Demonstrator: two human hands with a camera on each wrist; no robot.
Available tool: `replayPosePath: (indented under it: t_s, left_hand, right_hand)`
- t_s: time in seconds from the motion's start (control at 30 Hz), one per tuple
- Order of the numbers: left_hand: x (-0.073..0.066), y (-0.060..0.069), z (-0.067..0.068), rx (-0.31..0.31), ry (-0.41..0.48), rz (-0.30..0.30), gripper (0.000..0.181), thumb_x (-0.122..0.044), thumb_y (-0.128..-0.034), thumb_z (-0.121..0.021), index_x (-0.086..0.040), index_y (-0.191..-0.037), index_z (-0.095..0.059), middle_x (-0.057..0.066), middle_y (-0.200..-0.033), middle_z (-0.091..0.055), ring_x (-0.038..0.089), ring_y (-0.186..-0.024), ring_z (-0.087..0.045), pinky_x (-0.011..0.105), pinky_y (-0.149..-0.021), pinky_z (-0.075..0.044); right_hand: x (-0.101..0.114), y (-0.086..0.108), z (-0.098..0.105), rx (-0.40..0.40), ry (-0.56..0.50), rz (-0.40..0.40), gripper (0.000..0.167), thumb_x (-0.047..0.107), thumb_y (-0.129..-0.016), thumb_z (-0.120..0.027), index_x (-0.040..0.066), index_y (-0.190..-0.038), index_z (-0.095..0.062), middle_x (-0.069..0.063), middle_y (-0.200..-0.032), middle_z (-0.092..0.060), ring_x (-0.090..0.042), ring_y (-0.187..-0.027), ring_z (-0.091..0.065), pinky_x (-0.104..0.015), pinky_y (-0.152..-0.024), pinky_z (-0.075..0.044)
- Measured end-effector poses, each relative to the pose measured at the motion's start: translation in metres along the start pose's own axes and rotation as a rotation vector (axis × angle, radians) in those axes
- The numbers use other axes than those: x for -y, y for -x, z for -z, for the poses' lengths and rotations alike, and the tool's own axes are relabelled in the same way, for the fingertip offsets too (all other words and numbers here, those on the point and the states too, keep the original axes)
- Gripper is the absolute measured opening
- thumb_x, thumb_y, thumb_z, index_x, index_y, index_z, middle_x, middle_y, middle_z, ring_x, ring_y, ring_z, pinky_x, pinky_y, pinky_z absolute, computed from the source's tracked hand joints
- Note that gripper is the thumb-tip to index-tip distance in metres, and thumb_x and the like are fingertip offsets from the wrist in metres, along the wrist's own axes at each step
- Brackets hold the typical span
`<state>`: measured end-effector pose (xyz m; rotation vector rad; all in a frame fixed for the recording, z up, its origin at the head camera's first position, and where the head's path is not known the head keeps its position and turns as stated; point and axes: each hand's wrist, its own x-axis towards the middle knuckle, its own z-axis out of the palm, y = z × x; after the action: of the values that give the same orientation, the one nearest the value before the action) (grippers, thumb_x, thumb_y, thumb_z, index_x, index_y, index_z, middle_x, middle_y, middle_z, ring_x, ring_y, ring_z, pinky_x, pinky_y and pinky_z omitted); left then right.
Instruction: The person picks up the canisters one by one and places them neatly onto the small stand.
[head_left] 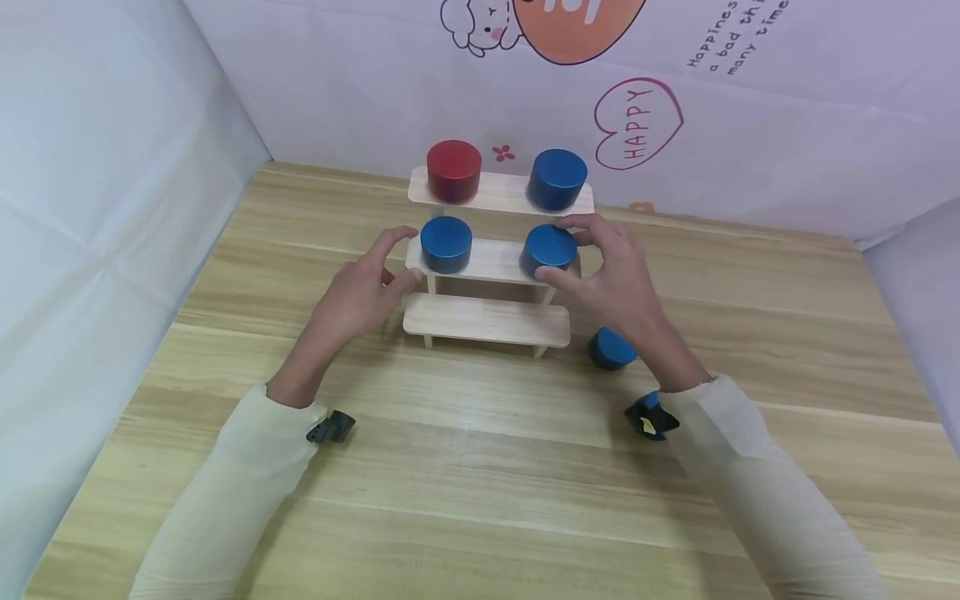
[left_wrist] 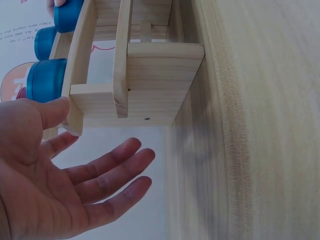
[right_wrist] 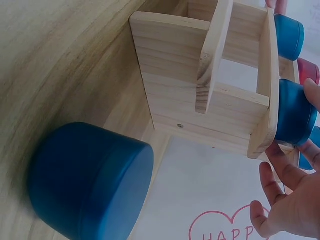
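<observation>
A three-step wooden stand [head_left: 487,320] is in the middle of the head view. On its middle step, my right hand [head_left: 618,271] holds the right blue round tin [head_left: 550,247] between thumb and fingers. The tin sits upright at that step's right end. My left hand [head_left: 360,292] is at the step's left end, beside another blue round tin [head_left: 446,244]. In the left wrist view its thumb lies against the step's end by that tin [left_wrist: 46,80], and its other fingers are spread apart. A red round tin [head_left: 453,172] and a blue one [head_left: 557,180] stand on the top step.
One more blue tin [head_left: 612,348] stands on the wooden table [head_left: 465,467], right of the stand and close to my right forearm. The bottom step holds nothing. Behind the stand hangs a white printed cloth [head_left: 360,100] with cartoon drawings and lettering.
</observation>
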<state>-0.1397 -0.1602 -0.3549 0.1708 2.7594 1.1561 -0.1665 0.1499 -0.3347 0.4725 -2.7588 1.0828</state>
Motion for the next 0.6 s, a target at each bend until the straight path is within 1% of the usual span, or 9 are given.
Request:
replayPosePath:
  t_s: [0.17,0.37,0.5,0.6]
  left_hand:
    - [-0.0006,0.0002,0.001,0.006,-0.002,0.0,0.057,-0.034,-0.1032,-0.054,-0.026,-0.155,-0.032,0.016,-0.102,-0.067,0.029,-0.074,-0.06,0.04,-0.06,-0.047]
    - [-0.0014,0.0007,0.0025,0.004,-0.017,-0.003,0.057,-0.033,-0.1029,-0.055,-0.025,-0.155,-0.032,0.017,-0.108,-0.067,0.03,-0.083,-0.064,0.042,-0.064,-0.05]
    - [-0.0014,0.0006,0.0023,-0.016,-0.016,-0.017,0.057,-0.032,-0.1024,-0.056,-0.023,-0.155,-0.035,0.018,-0.109,-0.066,0.032,-0.087,-0.064,0.042,-0.066,-0.051]
    - [-0.0015,0.0006,0.0012,-0.035,-0.011,-0.027,0.056,-0.031,-0.1022,-0.057,-0.021,-0.154,-0.037,0.019,-0.109,-0.065,0.033,-0.088,-0.064,0.043,-0.067,-0.051]
  right_hand:
    - [-0.0003,0.0011,-0.0007,-0.008,0.015,0.011,0.058,0.034,-0.084,-0.083,0.01,-0.132,-0.06,-0.017,-0.126,-0.065,-0.035,-0.126,-0.048,-0.059,-0.113,-0.015]
    - [-0.001,0.0019,-0.0001,-0.019,0.018,0.044,0.058,0.03,-0.082,-0.085,0.01,-0.131,-0.061,-0.016,-0.125,-0.066,-0.035,-0.123,-0.052,-0.06,-0.112,-0.015]
    - [-0.0021,0.0032,0.0003,-0.035,0.017,0.064,0.06,0.028,-0.081,-0.086,0.011,-0.132,-0.06,-0.013,-0.125,-0.066,-0.033,-0.121,-0.055,-0.06,-0.112,-0.016]
    - [-0.0031,0.0048,0.0008,-0.046,0.016,0.07,0.061,0.028,-0.081,-0.086,0.011,-0.134,-0.059,-0.013,-0.124,-0.067,-0.033,-0.123,-0.055,-0.06,-0.111,-0.016]
